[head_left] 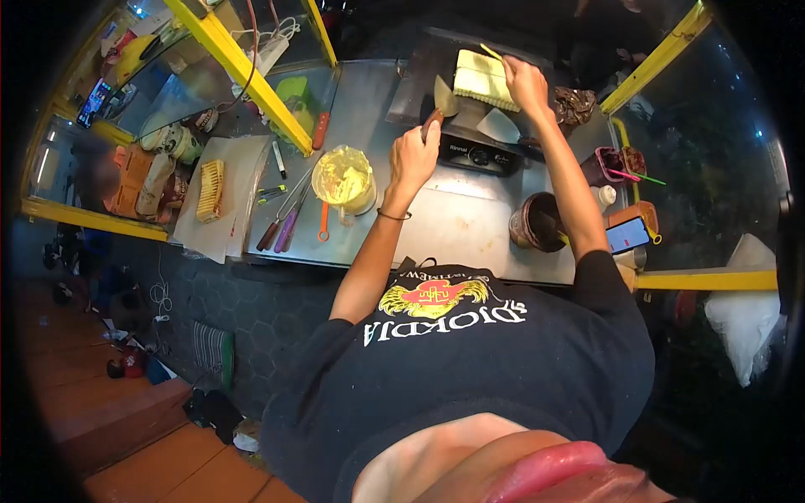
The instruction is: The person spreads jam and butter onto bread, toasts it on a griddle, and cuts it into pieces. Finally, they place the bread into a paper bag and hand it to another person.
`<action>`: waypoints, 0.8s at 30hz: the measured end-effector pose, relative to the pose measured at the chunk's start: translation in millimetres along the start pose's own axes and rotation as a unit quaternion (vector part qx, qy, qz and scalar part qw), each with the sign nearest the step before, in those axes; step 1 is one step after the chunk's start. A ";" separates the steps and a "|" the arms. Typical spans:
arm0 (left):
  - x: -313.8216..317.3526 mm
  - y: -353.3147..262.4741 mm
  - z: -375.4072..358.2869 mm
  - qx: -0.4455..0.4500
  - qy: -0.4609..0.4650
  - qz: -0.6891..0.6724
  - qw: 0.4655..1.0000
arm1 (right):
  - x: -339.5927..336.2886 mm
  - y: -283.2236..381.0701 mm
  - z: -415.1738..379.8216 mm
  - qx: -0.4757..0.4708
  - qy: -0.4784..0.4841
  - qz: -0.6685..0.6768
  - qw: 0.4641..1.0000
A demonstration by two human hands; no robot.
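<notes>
My left hand [412, 155] grips the handle of a metal spatula [443, 99], its blade raised beside a pale yellow slab of bread [482, 80] on the dark griddle [419, 80]. My right hand [524, 82] rests on the right edge of that bread slab, fingers pressing it. A thin yellow stick [490, 52] lies at the slab's far corner. A cut wedge of bread [498, 126] sits just below the slab, near the stove's front panel [478, 155].
A tub of yellow spread [344, 178] stands left on the steel counter [453, 222], with tongs and scissors [285, 222] beside it. A brown pot [537, 222], a phone [627, 235] and topping cups [616, 161] stand right. Another bread block [210, 191] lies on paper at left. Yellow cart frame bars [243, 71] surround the work area.
</notes>
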State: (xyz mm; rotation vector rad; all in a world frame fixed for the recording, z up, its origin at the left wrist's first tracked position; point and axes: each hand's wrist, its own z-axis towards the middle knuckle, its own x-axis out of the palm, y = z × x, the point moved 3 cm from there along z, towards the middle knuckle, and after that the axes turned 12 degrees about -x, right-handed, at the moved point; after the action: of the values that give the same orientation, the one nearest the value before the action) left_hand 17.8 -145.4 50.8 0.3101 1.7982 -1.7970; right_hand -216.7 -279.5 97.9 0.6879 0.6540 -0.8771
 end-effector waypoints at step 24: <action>43.2 37.8 14.4 -0.073 0.059 -0.153 0.984 | 114.1 -161.2 42.0 0.514 -0.155 0.331 0.776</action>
State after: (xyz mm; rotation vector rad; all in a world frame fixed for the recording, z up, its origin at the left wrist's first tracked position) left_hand 6.6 -166.7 -3.3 0.0847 2.1447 -1.8680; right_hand -289.1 -437.9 -4.3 1.5907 -0.4652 -0.5918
